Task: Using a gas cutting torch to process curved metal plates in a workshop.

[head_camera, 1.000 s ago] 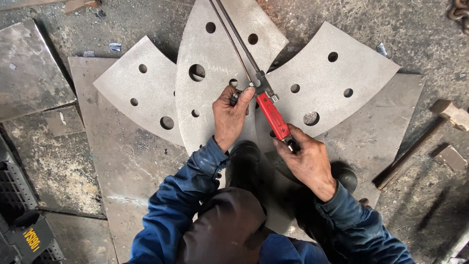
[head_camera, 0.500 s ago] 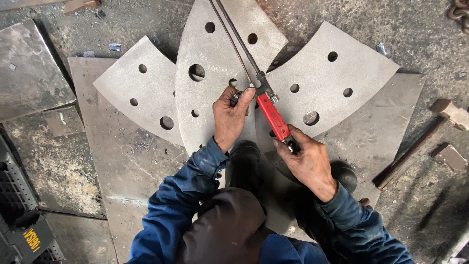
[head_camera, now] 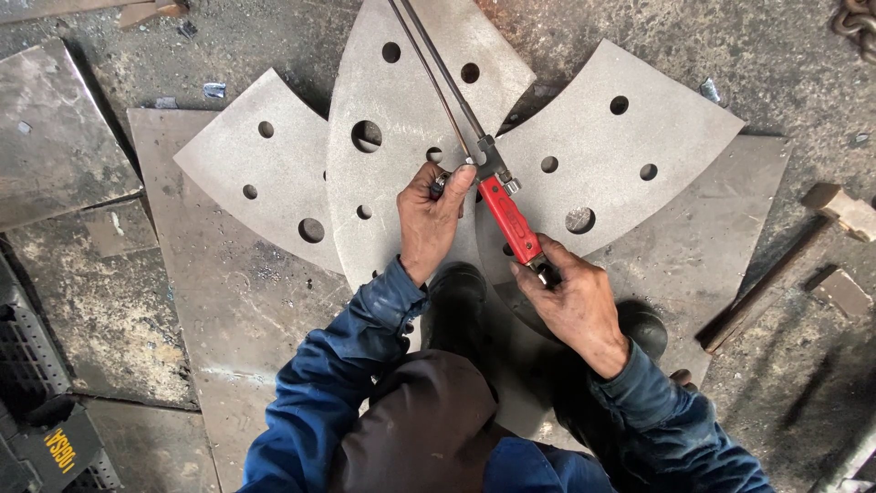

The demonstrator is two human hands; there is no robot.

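hands grip a cutting torch (head_camera: pixel 497 192) with red handle, lying over the middle fan-shaped steel plate (head_camera: pixel 401 100). left hand (head_camera: pixel 433 219) pinches its valve block; right hand (head_camera: pixel 575 301) is closed around the handle's lower end. a hammer (head_camera: pixel 785 265) lies well apart on the right.

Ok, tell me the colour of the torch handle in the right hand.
Red, on the cutting torch handle gripped by the right hand; head view shows it.

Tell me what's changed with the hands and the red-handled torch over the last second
Nothing visibly changed. The left hand still pinches the valves at the head of the red-handled torch, the right hand still grips its rear end, and the curved steel plates lie as before.
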